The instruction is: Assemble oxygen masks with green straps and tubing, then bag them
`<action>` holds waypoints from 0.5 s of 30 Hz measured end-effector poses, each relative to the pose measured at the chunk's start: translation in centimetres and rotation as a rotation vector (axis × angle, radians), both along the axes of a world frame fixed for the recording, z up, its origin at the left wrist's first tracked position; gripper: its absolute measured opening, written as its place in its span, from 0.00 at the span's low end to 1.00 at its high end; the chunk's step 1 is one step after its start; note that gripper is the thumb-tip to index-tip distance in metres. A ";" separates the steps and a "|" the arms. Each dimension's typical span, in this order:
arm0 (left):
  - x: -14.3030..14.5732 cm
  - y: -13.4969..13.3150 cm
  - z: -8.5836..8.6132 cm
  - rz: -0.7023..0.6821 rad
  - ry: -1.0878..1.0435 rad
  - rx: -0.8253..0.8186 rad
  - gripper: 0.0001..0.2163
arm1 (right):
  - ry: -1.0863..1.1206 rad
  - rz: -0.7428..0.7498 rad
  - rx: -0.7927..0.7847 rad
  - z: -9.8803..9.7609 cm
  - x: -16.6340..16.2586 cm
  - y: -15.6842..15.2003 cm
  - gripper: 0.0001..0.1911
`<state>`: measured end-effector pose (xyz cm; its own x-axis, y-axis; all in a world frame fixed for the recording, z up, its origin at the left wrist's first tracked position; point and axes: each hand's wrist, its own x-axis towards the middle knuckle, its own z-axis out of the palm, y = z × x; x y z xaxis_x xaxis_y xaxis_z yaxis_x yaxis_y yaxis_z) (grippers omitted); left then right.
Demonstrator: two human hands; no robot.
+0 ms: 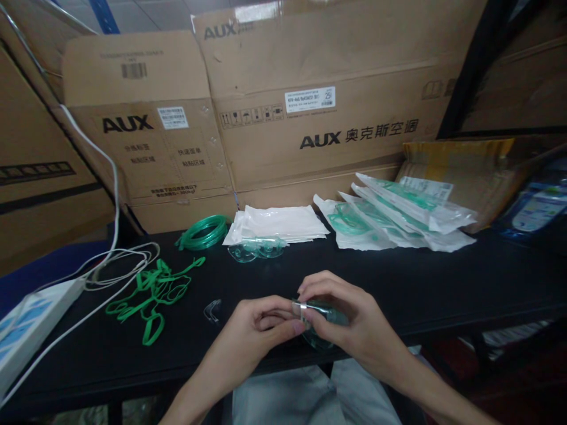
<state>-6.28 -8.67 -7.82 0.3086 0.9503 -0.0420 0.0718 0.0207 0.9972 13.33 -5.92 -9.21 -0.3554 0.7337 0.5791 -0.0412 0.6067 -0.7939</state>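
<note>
Both my hands meet over the near edge of the black table (420, 283). My right hand (349, 321) wraps its fingers round a clear green-tinted plastic mask (325, 319) with a small metal strip on its top. My left hand (261, 330) pinches the mask's left side beside that strip. A small clear plastic clip (212, 311) lies on the table left of my left hand.
Loose green elastic straps (153, 292) lie at left, a coil of green tubing (204, 232) behind them. Another clear mask (257, 249) sits before a stack of white pouches (279, 224). Packed masks in bags (398, 215) lie at right. White cables and a power strip (26, 324) at far left. Cardboard boxes stand behind.
</note>
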 end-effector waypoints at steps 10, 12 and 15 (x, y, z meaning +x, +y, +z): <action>0.1 -0.2 -0.4 -0.017 0.087 0.090 0.09 | -0.030 -0.028 0.070 0.2 0.4 -0.2 0.10; 0.1 -0.3 -0.5 0.003 0.116 0.135 0.10 | -0.014 -0.016 0.027 0.1 0.4 -0.2 0.09; 0.1 -0.5 -0.6 0.030 0.165 0.191 0.08 | -0.007 -0.002 -0.013 0.1 0.4 -0.2 0.08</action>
<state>-6.22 -9.14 -8.37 0.2838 0.9544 0.0921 0.2358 -0.1626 0.9581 13.68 -6.08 -9.15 -0.3583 0.7417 0.5671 -0.0342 0.5966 -0.8018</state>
